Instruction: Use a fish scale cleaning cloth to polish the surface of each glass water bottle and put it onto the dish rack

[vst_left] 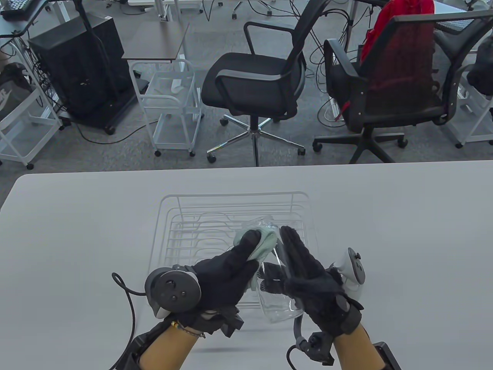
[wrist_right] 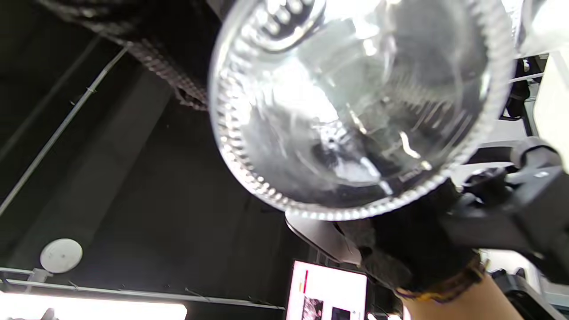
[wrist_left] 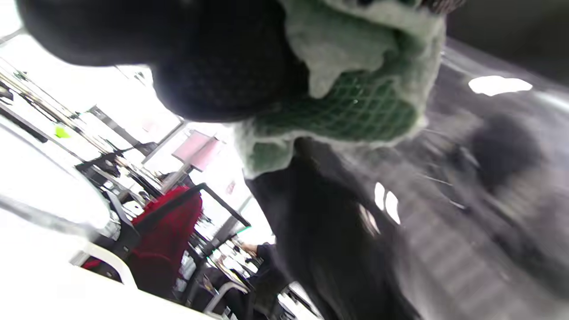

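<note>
Right now the glass bottle (vst_left: 274, 269) is held in the air above the near edge of the white wire dish rack (vst_left: 169, 216), tilted with its threaded mouth pointing away and its base toward the person. The right hand (vst_left: 308, 277) supports it from the right side; its fingers (vst_left: 294, 250) lie mostly straight along the glass, and dark fingertips show through the bottle, so the grip seems to wrap round the far side. The left hand (vst_left: 227, 273) pinches the pale green fish scale cloth (vst_left: 262, 241) against the shoulder of the bottle, fingers curled round the bunched fabric.

To polish well, I judge the right hand should turn the bottle slowly while the cloth travels from neck to base, so no band is missed. Firm, even pressure matters; smooth glass could slip, so working low over the rack and grey surface (vst_left: 77, 231) seems wise.
</note>
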`<state>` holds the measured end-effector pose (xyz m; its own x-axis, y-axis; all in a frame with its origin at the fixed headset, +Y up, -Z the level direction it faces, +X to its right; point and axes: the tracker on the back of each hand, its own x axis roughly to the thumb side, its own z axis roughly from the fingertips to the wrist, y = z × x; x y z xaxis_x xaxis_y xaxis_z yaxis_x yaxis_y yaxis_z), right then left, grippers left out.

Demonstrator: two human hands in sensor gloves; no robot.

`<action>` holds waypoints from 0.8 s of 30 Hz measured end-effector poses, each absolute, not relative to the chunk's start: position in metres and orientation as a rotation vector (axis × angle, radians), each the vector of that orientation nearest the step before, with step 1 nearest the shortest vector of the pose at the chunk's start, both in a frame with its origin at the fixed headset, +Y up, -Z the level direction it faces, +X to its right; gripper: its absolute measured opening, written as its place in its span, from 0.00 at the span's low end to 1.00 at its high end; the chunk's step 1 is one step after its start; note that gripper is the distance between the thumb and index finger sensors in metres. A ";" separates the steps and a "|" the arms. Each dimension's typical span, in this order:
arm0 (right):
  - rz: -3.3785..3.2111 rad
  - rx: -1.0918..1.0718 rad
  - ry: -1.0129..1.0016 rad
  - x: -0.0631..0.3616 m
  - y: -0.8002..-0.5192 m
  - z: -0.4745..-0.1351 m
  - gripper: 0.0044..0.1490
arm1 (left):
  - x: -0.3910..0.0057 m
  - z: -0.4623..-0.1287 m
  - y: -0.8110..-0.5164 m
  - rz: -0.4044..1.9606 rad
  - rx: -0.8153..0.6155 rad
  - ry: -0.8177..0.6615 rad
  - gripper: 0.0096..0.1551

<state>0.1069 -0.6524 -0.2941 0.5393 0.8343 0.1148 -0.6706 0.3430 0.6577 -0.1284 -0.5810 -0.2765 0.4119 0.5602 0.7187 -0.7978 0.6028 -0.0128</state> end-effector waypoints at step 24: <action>1.172 0.691 0.206 0.108 -0.631 -0.285 0.62 | -0.161 -0.274 -0.558 0.866 0.619 -0.692 0.29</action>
